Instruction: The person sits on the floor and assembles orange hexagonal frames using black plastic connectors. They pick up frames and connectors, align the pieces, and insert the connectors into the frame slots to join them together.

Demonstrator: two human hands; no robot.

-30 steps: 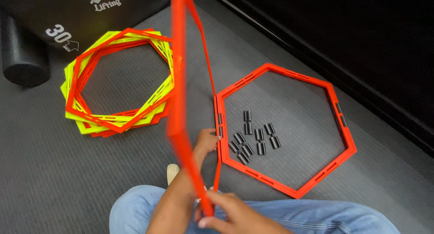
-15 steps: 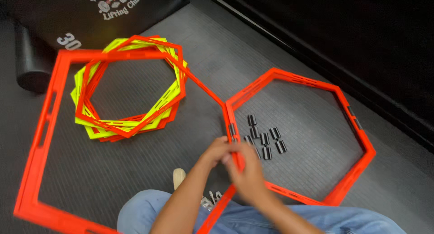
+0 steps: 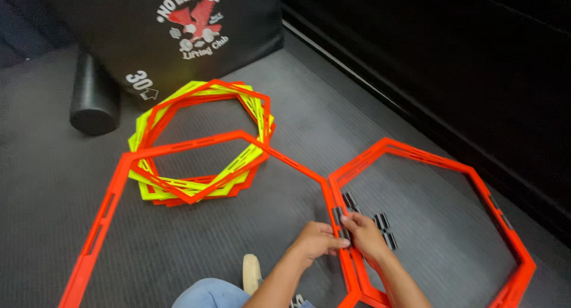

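Dark ribbed gym floor [image 3: 250,236], with a black padded box against the wall behind.

Your left hand [image 3: 314,241] and right hand [image 3: 364,233] pinch a small black clip [image 3: 341,220] where the two orange hexagon rings meet: the left ring [image 3: 119,183] and the right ring [image 3: 452,165] lie flat, edge to edge. Spare clips [image 3: 383,224] lie inside the right ring; a stack of yellow and orange hexagons [image 3: 196,135] lies unjoined under the left ring's far corner. Flat, slotted plastic throughout.

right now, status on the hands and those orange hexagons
Both hands, left and right, pinching a black clip where two orange hexagon rings meet. Loose clips beside the fingers. Nothing blocking.
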